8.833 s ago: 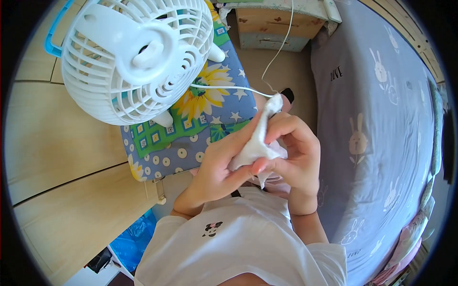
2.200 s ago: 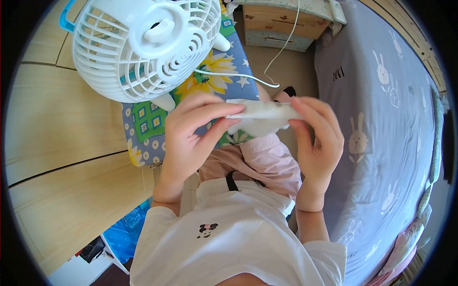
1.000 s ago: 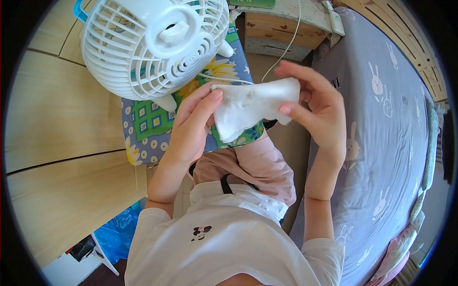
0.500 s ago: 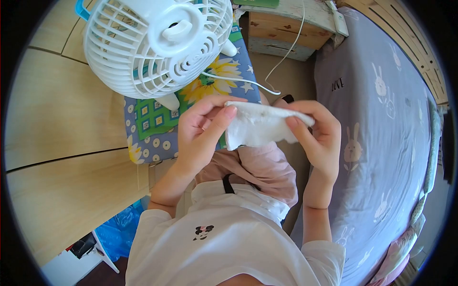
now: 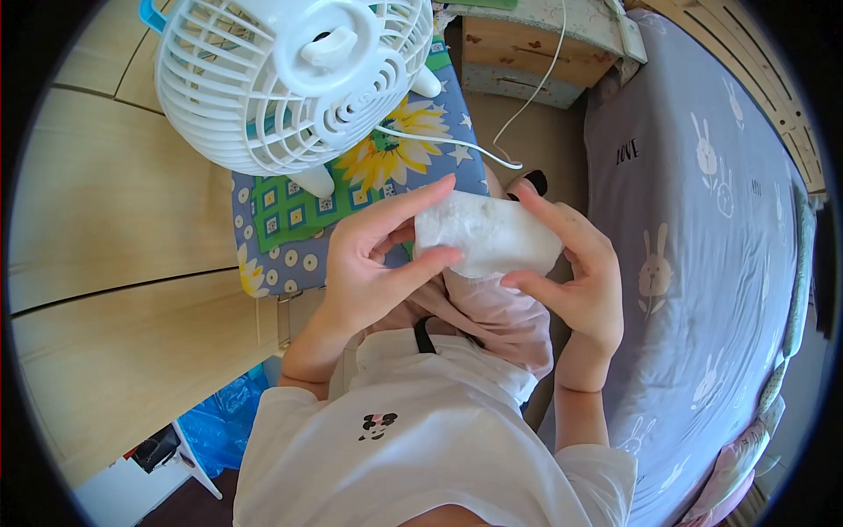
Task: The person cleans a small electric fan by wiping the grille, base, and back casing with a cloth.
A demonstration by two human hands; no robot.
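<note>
Between my two hands is a folded white wipe with faint grey smudges on its upper side. My left hand grips its left end, thumb below and fingers along the top. At the right end, my right hand holds it the same way, thumb at the lower edge. The wipe is above my lap, just in front of a table with a patterned cover. On that table a white fan stands with its rear grille towards me, beyond my left hand.
A white cord runs from the fan across the table edge. To the right is a bed with a grey rabbit-print sheet. Pale wooden cabinet doors line the left. A drawer unit stands at the back; a blue plastic bag lies lower left.
Half a second ago the wipe was pinched flat and stretched sideways. Now it is more compactly folded, and my thumbs have slid down to its lower edge while the fingers stay on top.
</note>
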